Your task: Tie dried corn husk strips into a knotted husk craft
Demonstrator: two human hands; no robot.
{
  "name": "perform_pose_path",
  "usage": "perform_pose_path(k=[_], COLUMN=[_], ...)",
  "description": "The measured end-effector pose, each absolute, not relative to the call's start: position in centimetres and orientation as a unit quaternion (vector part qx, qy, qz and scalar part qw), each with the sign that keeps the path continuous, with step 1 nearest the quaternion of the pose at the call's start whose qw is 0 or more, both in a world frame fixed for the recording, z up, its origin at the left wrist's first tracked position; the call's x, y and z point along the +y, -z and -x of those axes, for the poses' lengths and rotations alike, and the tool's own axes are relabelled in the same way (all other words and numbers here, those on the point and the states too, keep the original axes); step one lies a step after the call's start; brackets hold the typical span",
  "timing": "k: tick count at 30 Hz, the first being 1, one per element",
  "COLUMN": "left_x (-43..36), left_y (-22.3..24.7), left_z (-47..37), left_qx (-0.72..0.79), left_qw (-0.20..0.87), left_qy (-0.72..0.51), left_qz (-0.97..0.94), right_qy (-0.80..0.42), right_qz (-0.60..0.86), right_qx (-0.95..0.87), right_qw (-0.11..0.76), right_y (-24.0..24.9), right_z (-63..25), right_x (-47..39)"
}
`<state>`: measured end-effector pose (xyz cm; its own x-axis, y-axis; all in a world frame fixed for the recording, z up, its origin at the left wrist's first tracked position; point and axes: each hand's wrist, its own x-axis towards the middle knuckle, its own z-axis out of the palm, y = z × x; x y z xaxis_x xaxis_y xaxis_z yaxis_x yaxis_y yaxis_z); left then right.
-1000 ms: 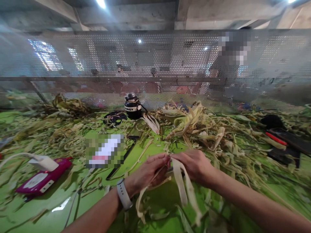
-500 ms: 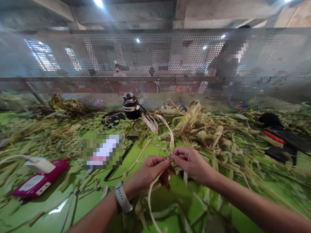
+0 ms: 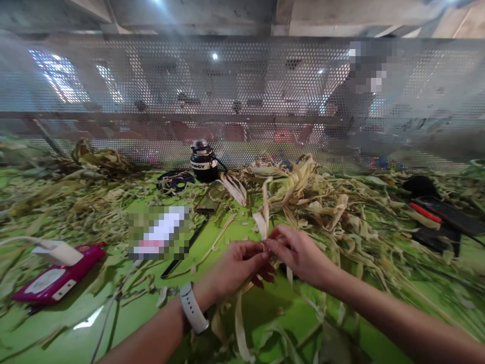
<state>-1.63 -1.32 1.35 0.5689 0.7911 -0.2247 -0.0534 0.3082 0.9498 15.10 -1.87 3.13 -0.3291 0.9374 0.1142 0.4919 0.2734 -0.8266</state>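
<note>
- Loose husks (image 3: 98,202) littered the green table (image 3: 212,230) around you; a husk heap (image 3: 299,184) lay beyond your hands, a black jar (image 3: 204,166) beside it; a magenta power strip (image 3: 62,283) sat well to your left;
- Your left hand (image 3: 240,263) and right hand (image 3: 297,250) met at the fingertips, pinching a pale husk strip (image 3: 261,225) that rose just above them, before the heap.

The pale, narrow husk strip (image 3: 265,205), pinched by left hand (image 3: 240,265) and right hand (image 3: 297,250), points toward the far edge of the surface (image 3: 261,313).
</note>
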Motion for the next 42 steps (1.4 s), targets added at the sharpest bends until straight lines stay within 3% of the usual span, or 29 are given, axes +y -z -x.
perform_pose_path(k=[8,14,18,22,26,37,42], left_x=[-0.9,-0.5,-0.4,-0.4,-0.4,-1.0,-1.4], left_y=[-1.3,-1.1,-1.1,-1.3,-1.2,-0.9,-1.1], left_z=[1.8,1.8,1.9,2.1,2.0,1.7,1.4], left_qx=[0.346,0.358,0.359,0.353,0.346,0.359,0.352], left_qw=[0.742,0.673,0.690,0.725,0.730,0.731,0.731], left_qy=[-0.376,-0.458,-0.474,-0.448,-0.429,-0.410,-0.408], left_qz=[-0.435,-0.457,-0.413,-0.385,-0.404,-0.411,-0.418], right_qy=[-0.446,-0.525,-0.370,-0.116,0.041,0.185,0.222], right_qz=[0.474,0.437,0.463,0.423,0.358,0.326,0.320], right_qx=[-0.670,-0.635,-0.734,-0.865,-0.918,-0.911,-0.897], right_qw=[0.357,0.360,0.331,0.244,0.166,0.169,0.209], right_y=[-3.4,-2.6,-2.7,-2.6,-2.2,-1.7,-0.9], right_z=[-15.1,-14.4,-14.6,-15.2,-15.3,-14.7,-14.3], right_x=[-1.5,-2.0,-2.3,-2.4,-2.5,-3.1,-3.3])
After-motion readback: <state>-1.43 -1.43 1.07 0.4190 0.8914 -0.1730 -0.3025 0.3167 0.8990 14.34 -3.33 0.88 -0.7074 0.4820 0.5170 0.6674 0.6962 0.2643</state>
